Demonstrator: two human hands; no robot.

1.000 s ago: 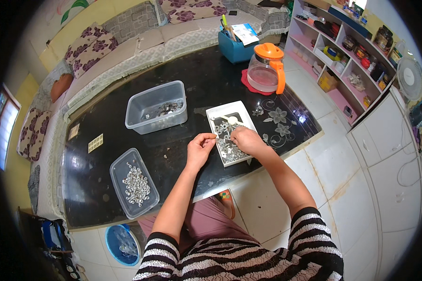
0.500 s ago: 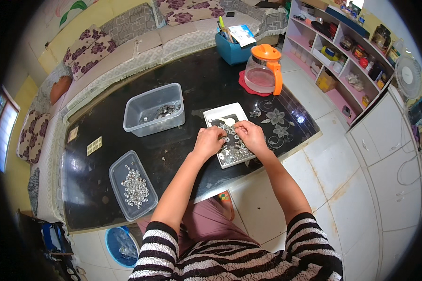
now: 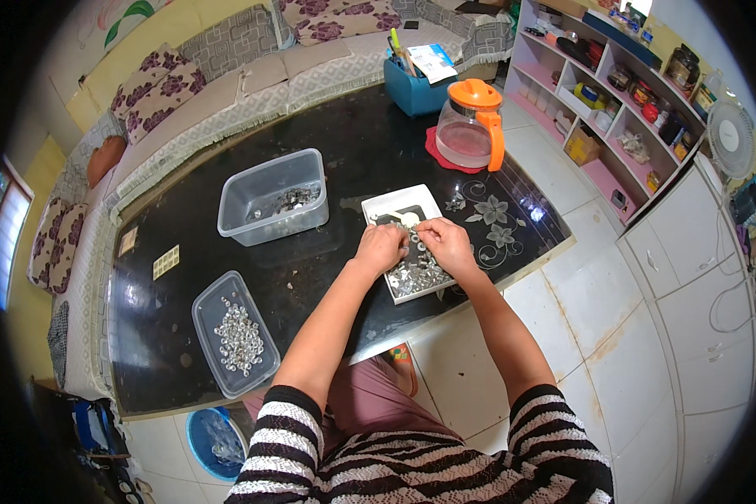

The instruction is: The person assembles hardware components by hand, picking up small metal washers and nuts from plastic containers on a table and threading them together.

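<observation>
Both my hands are over a shallow white box (image 3: 417, 196) heaped with small shiny metal pieces (image 3: 417, 275). My left hand (image 3: 381, 247) is at the box's left side, its fingers curled together. On the right, my right hand (image 3: 447, 244) has its thumb and fingers pinched over the pieces. Whatever lies between the fingers is too small or hidden to name. A white spoon-like piece (image 3: 407, 218) lies in the box beyond my fingertips. To the left, a shallow clear plastic tray (image 3: 214, 317) holds a spread of small metal rings (image 3: 242, 338).
A deep clear plastic container (image 3: 269, 232) with some metal pieces stands farther back on the black table (image 3: 176, 302). A glass jug with an orange lid (image 3: 466, 139) sits on a red mat, beside a blue holder (image 3: 414, 94). A blue bin (image 3: 206, 441) stands below the table's near left edge.
My left hand's fingers have curled in a little more, and the right hand has shifted only slightly. The containers stay where they were; the whole view has drifted slightly.
</observation>
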